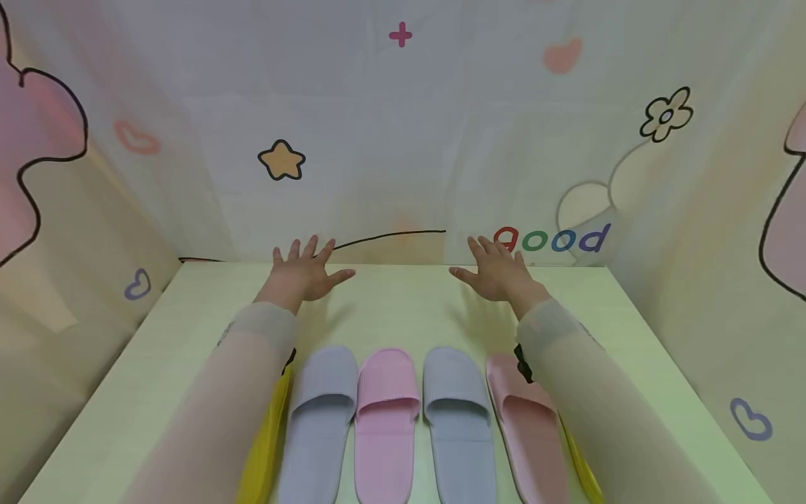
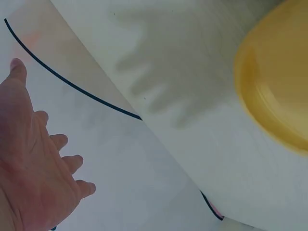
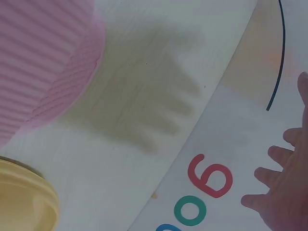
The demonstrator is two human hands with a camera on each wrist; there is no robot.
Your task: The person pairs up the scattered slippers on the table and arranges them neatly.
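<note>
Six slip-on slippers [image 1: 385, 448] in grey, pink and yellow lie side by side below two outspread hands

Fine parallel ribs run across the wide, rounded strap of the lavender-grey slipper [image 1: 311, 455], the candy-pink slipper [image 1: 385, 472] and the blue-grey slipper [image 1: 462, 458]; their flat footbeds look smooth and matt, like moulded foam. Beside them to the right, a dusty-pink slipper [image 1: 538, 451] slants slightly, its strap end partly behind the forearm. At the outer ends of the row sit two bright yellow slippers, one at the left [image 1: 267, 441] and one at the right [image 1: 582, 465], each largely covered by a sleeve. All six rest on a pale cream worktop [image 1: 390, 308] with faint wood-like grain, straps toward the far edge.

The left hand [image 1: 301, 274] hovers near that edge, fingers and thumb fanned apart; the right hand [image 1: 497, 274] mirrors it, digits likewise spread. Soft hand-shaped shadows fall on the worktop. Loose, pale, slightly sheer-looking sleeves [image 1: 208, 399] reach the wrists.

Behind hangs a pale, softly creased cloth backdrop [image 1: 378, 105], printed with a rounded orange star [image 1: 281, 160], a five-petalled flower [image 1: 666, 115] and the multicoloured word "good" [image 1: 552, 240].
</note>
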